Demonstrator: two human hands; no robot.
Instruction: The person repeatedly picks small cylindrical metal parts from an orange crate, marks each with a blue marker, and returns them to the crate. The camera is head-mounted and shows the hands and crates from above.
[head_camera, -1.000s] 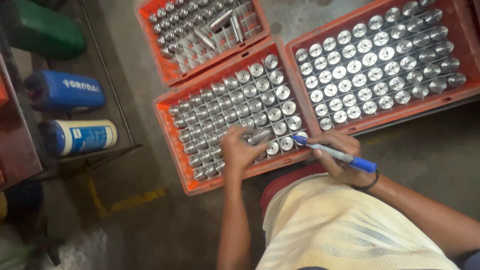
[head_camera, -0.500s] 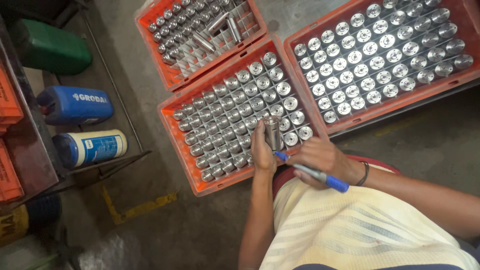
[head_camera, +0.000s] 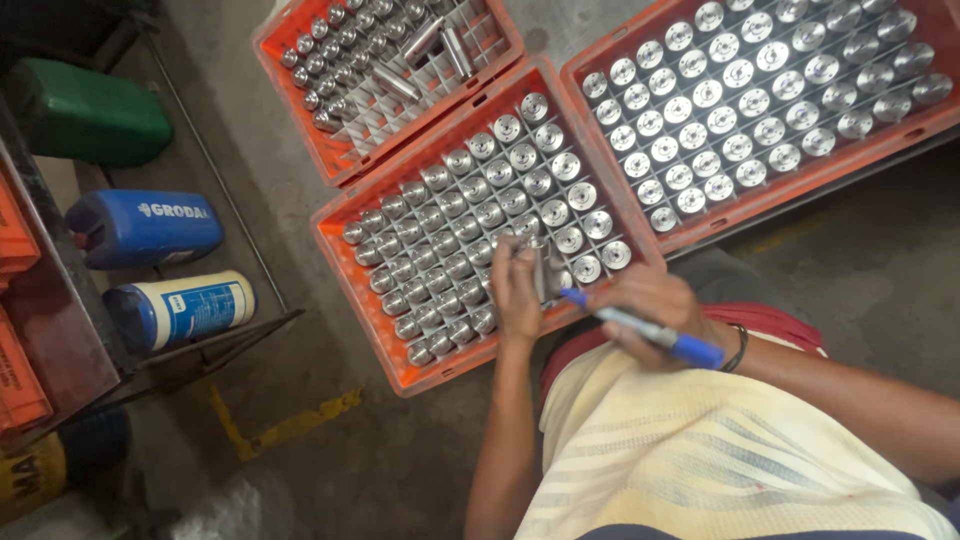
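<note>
My left hand (head_camera: 517, 290) grips a shiny metal cylinder (head_camera: 541, 268), lifted just above the near edge of the middle orange crate (head_camera: 352, 285). That crate is packed with several upright metal cylinders of the same kind in a divider grid. My right hand (head_camera: 655, 312) holds a blue marker pen (head_camera: 645, 327), its tip touching the side of the held cylinder. Both hands hover over the crate's near right corner, above my lap in a striped yellow shirt.
A second orange crate (head_camera: 760, 205) of upright cylinders lies to the right, a third (head_camera: 300, 85) with some cylinders lying loose sits behind. At the left stand a green canister (head_camera: 90, 112), a blue canister (head_camera: 140, 228) and a white-and-blue one (head_camera: 185, 308) beside a metal rack (head_camera: 60, 330).
My left hand has pulled a cylinder out of the middle crate and raised it. My right hand has brought the marker across to its side.
</note>
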